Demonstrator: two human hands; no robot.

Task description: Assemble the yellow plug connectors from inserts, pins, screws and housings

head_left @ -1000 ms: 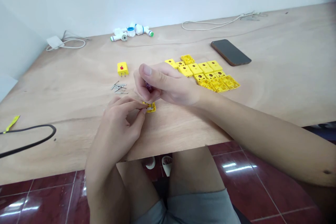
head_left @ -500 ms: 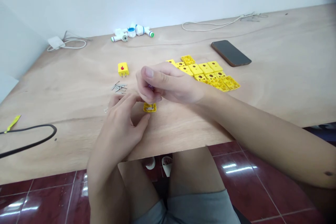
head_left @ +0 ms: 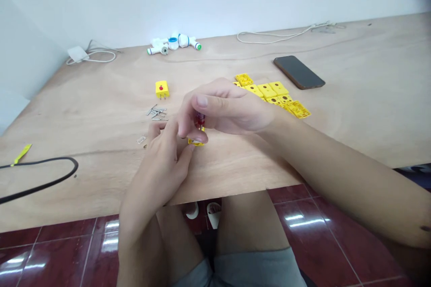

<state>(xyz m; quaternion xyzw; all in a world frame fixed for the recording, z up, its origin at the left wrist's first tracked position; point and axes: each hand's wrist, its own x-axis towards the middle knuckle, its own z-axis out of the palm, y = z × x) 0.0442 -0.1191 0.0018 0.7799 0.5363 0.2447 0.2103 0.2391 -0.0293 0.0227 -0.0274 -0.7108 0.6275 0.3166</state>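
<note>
My right hand is closed around a small screwdriver with a dark red see-through handle, its shaft pointing down. Right below it, a small open yellow plug shell lies on the table, mostly covered by my fingers. My left hand rests on the wood and steadies that shell between thumb and fingers. Beyond the left hand lies a loose pile of metal pins. A clear little plastic piece sits to its left. Farther back stands a yellow plug with a red mark and two prongs.
Several yellow shells lie in rows behind my right forearm. A dark phone is at the right. White pipe fittings, a white cable and a white adapter line the wall. A black cable loops at the left.
The view has shifted slightly. My right hand has tilted, so the screwdriver's handle and shaft now show over the yellow shell. My left hand stays at the shell.
</note>
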